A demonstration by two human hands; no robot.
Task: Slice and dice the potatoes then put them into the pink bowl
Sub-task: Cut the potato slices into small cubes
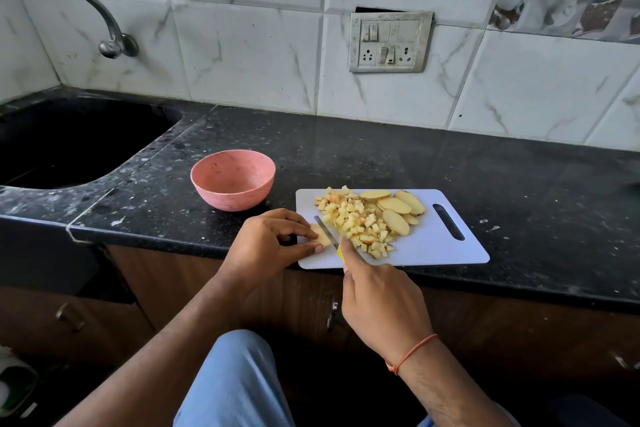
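Risks first, biggest down. Cutting board (433, 246) sits on the black counter (381, 156) with its near edge about at the counter lip; a hard downward chop or sideways push could skate it or tip it off, my guess, nothing visibly anchors it. Pink bowl (232, 180) sits on the counter just left of the board's far corner, and looks empty, so none of the transfer is done; scraping from the board into it could scatter cubes on the counter if the board isn't lifted over the rim. Left hand (266, 239) has fingers curled, thumb and fingertips pinching a small potato piece (320, 236) at the board's left near edge; the piece is small, fingertips sit right beside the blade, so a slip means a nicked finger. Right hand (381, 302) is wrapped round the knife (327, 231) handle, index finger extended along the top; blade runs just beside the pinched piece, cannot tell if it's touching. Diced pile (356, 222) crowds the blade's right side, so cubes could get dragged off the near edge. Counts: one board, one bowl, one knife, one piece being cut, roughly six uncut potato slices (398, 211) stacked at the far right of the pile, some overlapping so count is loose; cubes too many to count, several dozen.
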